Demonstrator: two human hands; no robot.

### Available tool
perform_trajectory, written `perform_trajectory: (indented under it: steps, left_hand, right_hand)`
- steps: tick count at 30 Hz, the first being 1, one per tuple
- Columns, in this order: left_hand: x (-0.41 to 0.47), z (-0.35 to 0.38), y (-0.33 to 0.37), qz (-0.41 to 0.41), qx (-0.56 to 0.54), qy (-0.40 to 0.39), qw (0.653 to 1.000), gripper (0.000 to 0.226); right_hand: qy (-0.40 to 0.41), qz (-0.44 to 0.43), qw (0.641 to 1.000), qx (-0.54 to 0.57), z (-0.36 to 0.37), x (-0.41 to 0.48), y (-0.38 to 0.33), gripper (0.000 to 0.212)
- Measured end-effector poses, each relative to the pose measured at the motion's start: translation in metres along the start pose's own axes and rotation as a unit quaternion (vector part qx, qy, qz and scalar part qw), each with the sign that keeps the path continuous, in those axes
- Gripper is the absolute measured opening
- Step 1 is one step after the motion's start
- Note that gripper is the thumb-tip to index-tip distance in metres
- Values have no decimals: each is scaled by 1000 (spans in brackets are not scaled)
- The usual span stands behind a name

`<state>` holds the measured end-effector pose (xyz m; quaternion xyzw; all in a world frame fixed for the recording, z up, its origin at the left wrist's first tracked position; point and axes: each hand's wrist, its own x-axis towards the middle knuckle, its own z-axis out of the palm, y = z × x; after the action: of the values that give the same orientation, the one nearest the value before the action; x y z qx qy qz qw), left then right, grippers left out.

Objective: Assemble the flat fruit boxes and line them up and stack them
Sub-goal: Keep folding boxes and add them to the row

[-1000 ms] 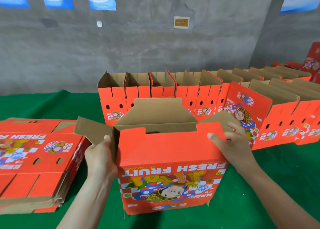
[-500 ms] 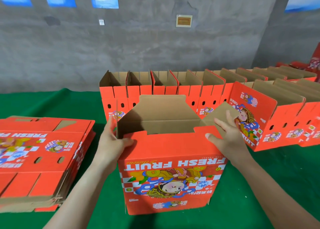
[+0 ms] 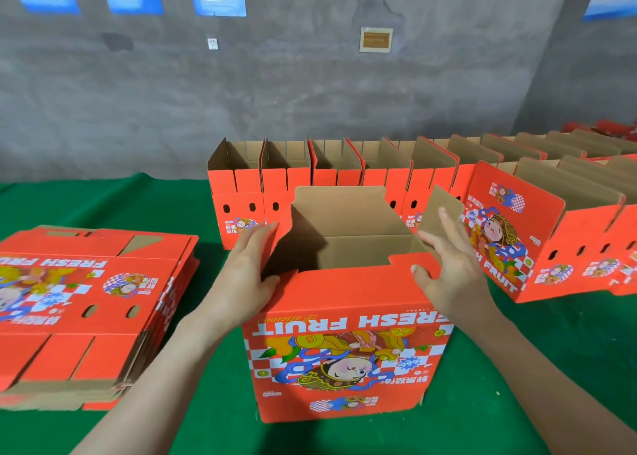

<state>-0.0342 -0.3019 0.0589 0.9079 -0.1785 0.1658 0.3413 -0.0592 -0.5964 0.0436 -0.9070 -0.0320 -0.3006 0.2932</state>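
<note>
**Folding in the end flaps of the upturned box**

Far left on the green table point(image 3: 206, 420): a pile of flat boxes point(image 3: 86, 299), not yet folded.

Next, the left hand point(image 3: 248, 268), released and flat. Fingers straight against the red left flap point(image 3: 274, 248), thumb by the front corner, grasping nothing.

In the middle, near the table's front edge, the box point(image 3: 344, 334) in hand. Upright, open on top, print upside down, so probably bottom-up.

Then the right hand point(image 3: 448, 265), also unclenched. Fingertips on the brown right flap point(image 3: 441, 210), thumb on the front wall's edge.

Behind and to the right, the row of finished boxes point(image 3: 344, 172), and one leaning box point(image 3: 510, 237) just beside the right flap.

Best, by the look of it:
- Push both flaps inward together, along their creases.
- Brace the front wall with the thumbs against bowing.
- Hold the box square on the table.
- Mind the leaning box.
</note>
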Motion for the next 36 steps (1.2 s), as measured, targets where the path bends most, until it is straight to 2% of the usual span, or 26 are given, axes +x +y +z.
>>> perform_trajectory:
  steps: [2,5,8,10,12,15,17,18,21,22,23,25,27,29,30,31,33,34,36]
  left_hand:
    - [1,0,1,1,8,-3,1000,83]
    - [2,1,1,-3,11,-20,1000,87]
    - [1,1,2,-3,14,-35,999,91]
    - [0,1,4,-3,18,-44,999,92]
    - [-1,0,6,13,30,-45,998,87]
    - [-1,0,4,31,45,-81,995,69]
    - [2,3,0,-9,93,-143,985,61]
    - [5,5,-2,-37,116,-150,981,59]
    - [21,11,1,-44,149,-65,986,33]
    - [27,13,2,-31,146,-70,986,37]
    - [32,14,1,-25,125,-101,987,53]
    - [39,13,0,-39,69,-160,984,81]
    - [43,12,-4,-54,45,-167,983,92]
    - [44,12,-8,-54,44,-160,985,93]
    - [44,13,-9,-52,47,-157,985,93]
    - [44,13,-10,-51,50,-155,985,92]
    - [45,15,-11,-55,57,-152,985,88]
    - [47,16,-13,-63,57,-152,985,84]
    - [49,17,-17,-80,59,-158,982,77]
  right_hand:
    - [1,-8,1000,-25,-2,-1,-3,55]
    - [-22,-97,981,-169,-10,3,-9,68]
    - [-140,-169,906,-361,-19,21,-22,89]
    - [-217,-181,859,-428,-17,34,-30,94]
    - [-274,-163,832,-454,-13,42,-35,95]
    - [-318,-145,817,-460,-10,48,-38,100]
    - [-337,-135,820,-443,-9,47,-35,105]
    - [-341,-132,824,-432,-9,46,-34,105]
    - [-345,-116,840,-403,-10,44,-31,102]
    - [-340,-114,845,-396,-11,43,-31,102]
    - [-325,-120,854,-388,-12,41,-30,101]
    - [-235,-166,895,-341,-15,34,-29,103]
    - [-89,-211,938,-259,-21,26,-27,107]
    - [52,-161,975,-144,-26,22,-19,106]
    - [89,-106,987,-83,-28,22,-13,103]
    - [85,-42,995,-21,-31,22,-6,98]
    - [-11,31,995,98,-33,21,7,75]
    - [-57,19,989,133,-34,17,12,62]
    - [-57,-53,989,126,-35,10,13,57]
